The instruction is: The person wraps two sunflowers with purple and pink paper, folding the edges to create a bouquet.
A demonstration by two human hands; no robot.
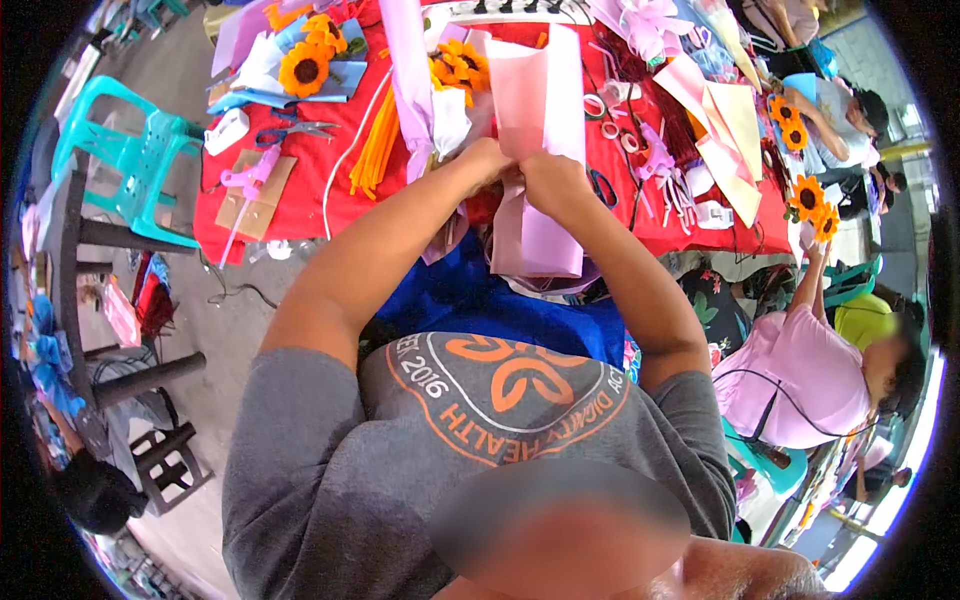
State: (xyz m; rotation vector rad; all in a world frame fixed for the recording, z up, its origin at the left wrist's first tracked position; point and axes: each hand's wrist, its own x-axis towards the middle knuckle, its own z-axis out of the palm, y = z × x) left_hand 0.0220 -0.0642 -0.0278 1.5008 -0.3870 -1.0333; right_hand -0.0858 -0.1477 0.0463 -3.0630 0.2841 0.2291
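Both of my hands meet at the near edge of the red-covered table, pinching pink and lilac wrapping paper. The sheet stands up above my fists and hangs down below them. My left hand is closed at the paper's left edge, with the fingertips partly hidden. Just right of it, my right hand is closed around the gathered middle of the sheet. Orange sunflowers and white tissue show beside the paper, above my left hand. A tall lilac wrapping sheet rises left of them; whether it belongs to the same bouquet I cannot tell.
Left on the red tablecloth lie scissors, a pink glue gun on cardboard, orange fuzzy stems and another sunflower bouquet. Tape rolls and cords lie right. A teal chair stands left; a person in pink sits right, holding sunflowers.
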